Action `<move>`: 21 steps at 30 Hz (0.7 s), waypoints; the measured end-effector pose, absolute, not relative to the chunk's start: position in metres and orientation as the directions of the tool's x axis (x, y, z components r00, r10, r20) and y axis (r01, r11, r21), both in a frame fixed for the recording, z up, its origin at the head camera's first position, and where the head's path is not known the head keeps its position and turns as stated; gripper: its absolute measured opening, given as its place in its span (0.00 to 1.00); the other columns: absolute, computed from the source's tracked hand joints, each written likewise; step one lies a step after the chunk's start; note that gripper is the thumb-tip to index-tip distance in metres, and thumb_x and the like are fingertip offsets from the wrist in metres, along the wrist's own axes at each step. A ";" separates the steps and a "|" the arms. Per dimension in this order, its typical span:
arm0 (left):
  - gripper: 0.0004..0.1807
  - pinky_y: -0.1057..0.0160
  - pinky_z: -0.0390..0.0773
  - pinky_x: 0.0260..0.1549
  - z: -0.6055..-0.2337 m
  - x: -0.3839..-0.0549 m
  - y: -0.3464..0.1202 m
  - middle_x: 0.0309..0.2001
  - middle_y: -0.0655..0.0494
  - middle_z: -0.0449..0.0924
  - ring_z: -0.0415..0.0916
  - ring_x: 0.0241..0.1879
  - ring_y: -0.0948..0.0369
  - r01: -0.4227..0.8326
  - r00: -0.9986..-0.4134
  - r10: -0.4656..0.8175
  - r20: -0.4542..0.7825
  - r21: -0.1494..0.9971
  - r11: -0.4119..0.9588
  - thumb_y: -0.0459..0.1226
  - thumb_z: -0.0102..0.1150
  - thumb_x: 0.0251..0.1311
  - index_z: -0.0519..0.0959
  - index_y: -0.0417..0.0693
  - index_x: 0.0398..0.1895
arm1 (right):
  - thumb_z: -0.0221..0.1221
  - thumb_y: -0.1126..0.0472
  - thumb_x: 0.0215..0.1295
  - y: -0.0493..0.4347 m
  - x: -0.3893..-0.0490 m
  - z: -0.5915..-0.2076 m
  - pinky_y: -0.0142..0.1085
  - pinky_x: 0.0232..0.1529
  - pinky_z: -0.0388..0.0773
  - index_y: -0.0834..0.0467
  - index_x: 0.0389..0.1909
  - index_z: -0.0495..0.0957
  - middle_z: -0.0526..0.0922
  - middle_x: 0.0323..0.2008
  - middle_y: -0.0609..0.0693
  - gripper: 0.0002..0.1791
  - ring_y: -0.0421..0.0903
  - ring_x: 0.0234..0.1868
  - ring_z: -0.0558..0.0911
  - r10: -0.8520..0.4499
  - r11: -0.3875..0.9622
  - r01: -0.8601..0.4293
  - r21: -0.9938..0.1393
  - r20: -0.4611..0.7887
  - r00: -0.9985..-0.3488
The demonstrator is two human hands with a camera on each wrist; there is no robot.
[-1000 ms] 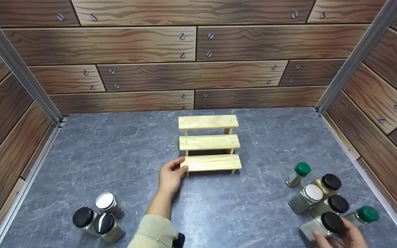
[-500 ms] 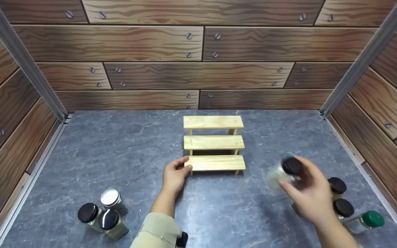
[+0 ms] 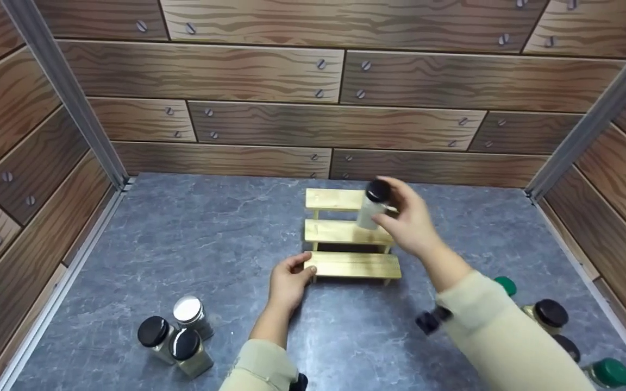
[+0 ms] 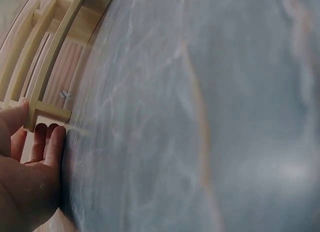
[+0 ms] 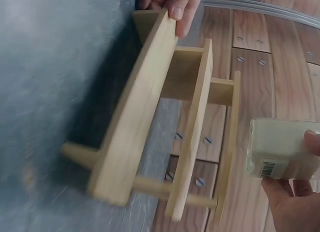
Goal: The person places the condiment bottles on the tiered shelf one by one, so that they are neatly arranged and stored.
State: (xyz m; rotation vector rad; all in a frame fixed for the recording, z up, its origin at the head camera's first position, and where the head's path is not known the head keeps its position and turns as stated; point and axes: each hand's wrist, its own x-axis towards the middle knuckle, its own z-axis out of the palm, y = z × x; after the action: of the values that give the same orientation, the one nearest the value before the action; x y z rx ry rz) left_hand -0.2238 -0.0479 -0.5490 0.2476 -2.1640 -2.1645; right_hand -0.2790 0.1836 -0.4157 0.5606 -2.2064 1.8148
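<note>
Gripping the black-capped jar [image 3: 370,210] from its right, long axis cap-upward, my right hand [image 3: 409,221] has it above the wooden shelf [image 3: 354,265]; my left hand [image 3: 287,284] pinches the shelf's front left end.

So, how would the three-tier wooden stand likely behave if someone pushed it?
The three-tier wooden stand would probably be stiff, its planks looking straight and unbent. It is likely light for its size, given the open gaps between tiers. It might slide rather than roll, since it rests on short legs.
</note>
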 end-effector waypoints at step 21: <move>0.18 0.51 0.81 0.61 -0.545 -0.224 -0.048 0.60 0.38 0.84 0.80 0.61 0.42 -0.034 -0.986 -0.165 -0.027 0.999 0.037 0.27 0.68 0.65 0.83 0.31 0.58 | 0.56 0.86 0.60 0.104 -0.351 -0.398 0.45 0.61 0.80 0.67 0.74 0.65 0.78 0.67 0.66 0.39 0.59 0.64 0.78 -0.289 0.168 -0.233 -0.958 0.178 -0.941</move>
State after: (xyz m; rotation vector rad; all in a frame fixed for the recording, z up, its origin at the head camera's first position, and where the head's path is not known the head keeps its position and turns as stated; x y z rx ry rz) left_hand -0.2236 -0.0482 -0.5450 0.2112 -2.1918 -2.1056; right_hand -0.3512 0.1042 -0.3983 0.5448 -2.4352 1.9819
